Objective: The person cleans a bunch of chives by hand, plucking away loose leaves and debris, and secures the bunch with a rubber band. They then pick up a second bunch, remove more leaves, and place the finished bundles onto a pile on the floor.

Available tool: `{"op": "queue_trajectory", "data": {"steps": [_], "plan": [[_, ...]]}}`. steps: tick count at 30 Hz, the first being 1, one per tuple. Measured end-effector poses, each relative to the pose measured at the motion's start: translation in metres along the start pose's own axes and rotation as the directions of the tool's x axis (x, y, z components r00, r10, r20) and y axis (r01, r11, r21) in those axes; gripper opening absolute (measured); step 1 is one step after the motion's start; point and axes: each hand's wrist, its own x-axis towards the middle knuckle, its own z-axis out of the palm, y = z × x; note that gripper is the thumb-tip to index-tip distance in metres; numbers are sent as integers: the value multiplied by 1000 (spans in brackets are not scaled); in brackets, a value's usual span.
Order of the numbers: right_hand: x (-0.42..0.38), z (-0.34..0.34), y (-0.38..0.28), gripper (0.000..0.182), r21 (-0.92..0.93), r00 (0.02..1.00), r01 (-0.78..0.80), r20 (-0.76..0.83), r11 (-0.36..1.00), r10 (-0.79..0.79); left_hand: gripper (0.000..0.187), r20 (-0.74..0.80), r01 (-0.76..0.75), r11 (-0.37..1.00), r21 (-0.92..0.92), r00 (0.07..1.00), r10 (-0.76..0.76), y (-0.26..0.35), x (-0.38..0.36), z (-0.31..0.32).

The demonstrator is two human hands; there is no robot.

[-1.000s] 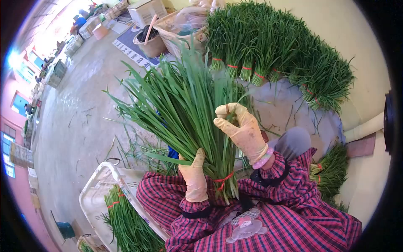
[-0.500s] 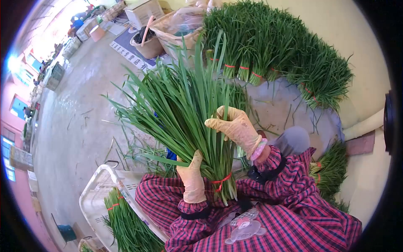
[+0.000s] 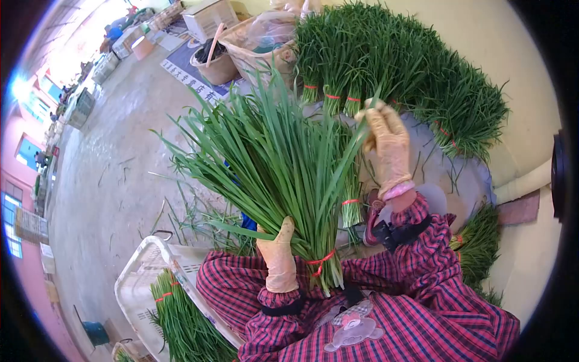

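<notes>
A large bunch of garlic chives (image 3: 283, 169) leans over my lap, leaves fanned up and to the left. A red band (image 3: 319, 263) ties it near the pale cut stems. My left hand (image 3: 278, 258), in a cream glove, is closed around the lower leaves just above the band, thumb in front. Off the bunch's upper right side, my gloved right hand (image 3: 389, 145) pinches one long chive leaf (image 3: 353, 158), which stretches from the bunch to the fingertips; the fingers are slightly blurred. Behind stands a smaller tied bunch (image 3: 351, 208).
Many tied chive bunches (image 3: 368, 54) line the wall at the back right. A white plastic crate (image 3: 136, 265) with tied chives (image 3: 181, 314) stands at my left. Loose leaves (image 3: 202, 217) litter the floor. A bucket (image 3: 215, 66) and a large tub (image 3: 262, 57) are at the back.
My right hand has moved up and to the right, away from the bunch, drawing a leaf outward. My left hand and the bunch have barely moved.
</notes>
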Motion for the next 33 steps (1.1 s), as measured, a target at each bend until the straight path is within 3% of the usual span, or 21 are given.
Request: {"op": "queue_trajectory", "data": {"steps": [1, 2, 3, 5, 6, 7, 9, 10, 14, 22, 25, 27, 29, 30, 31, 32, 33], "plan": [[5, -1, 2, 11, 50, 962, 235, -155, 971, -225, 40, -4, 6, 1000, 1, 1000, -6, 0, 0, 0], [8, 0, 3, 11, 62, 851, 461, -314, 885, -421, 40, -6, 5, 1000, -2, 1000, -5, 0, 0, 0], [2, 1, 4, 11, 61, 851, 462, -312, 885, -422, 40, 0, -5, 1000, 17, 1000, 5, 0, 0, 1], [-29, 5, 10, 18, -172, 834, 549, 56, 818, -549, 40, 15, -14, 999, 37, 1000, 14, 1, 0, 2], [-46, 13, 9, 21, -274, 709, 702, 358, 658, -607, 40, 29, -5, 999, 42, 1000, 4, 1, -1, 3], [-61, 22, 10, 26, -298, 533, 836, 636, 460, -558, 40, 43, 3, 999, 49, 999, -6, 2, -2, 5], [-78, 35, 26, 30, -322, 434, 899, 743, 297, -509, 40, 41, 24, 1000, 13, 999, -24, 8, -5, 6], [-75, 34, 38, 29, -405, 527, 849, 699, 340, -483, 40, 36, 44, 999, -27, 998, -43, 10, -7, 7], [-59, 9, 46, 24, -547, 615, 787, 654, 286, -441, 42, 21, 38, 999, -36, 999, -37, 13, -2, 7], [-59, 1, 57, 25, -564, 647, 762, 679, 319, -347, 44, 27, 71, 996, -48, 997, -70, 11, -1, 5], [-62, 0, 55, 30, -469, 632, 774, 617, 426, -468, 46, 11, 55, 996, -67, 998, -54, 15, -1, 9], [-71, -5, 58, 35, -473, 800, 596, 277, 649, -532, 49, -7, 4, 992, -123, 1000, -5, 18, -2, 10], [-78, -20, 73, 37, -446, 822, 566, 242, 694, -516, 49, -16, -35, 996, -78, 999, 34, 10, 3, 2], [-87, -24, 75, 37, -309, 947, 309, 182, 899, -263, 48, -25, -37, 995, -93, 999, 35, 9, 4, 0], [-93, -26, 76, 37, -152, 985, 2, 169, 988, 24, 48, -35, -37, 993, -109, 999, 33, 8, 4, -1], [-99, -28, 74, 55, -27, 946, -200, 253, 979, 200, 48, -35, -38, 993, -110, 999, 34, 6, 5, -2], [-103, -28, 77, 55, -28, 947, -199, 253, 980, 200, 47, -48, -41, 992, -119, 998, 35, 4, 5, -3]]}}
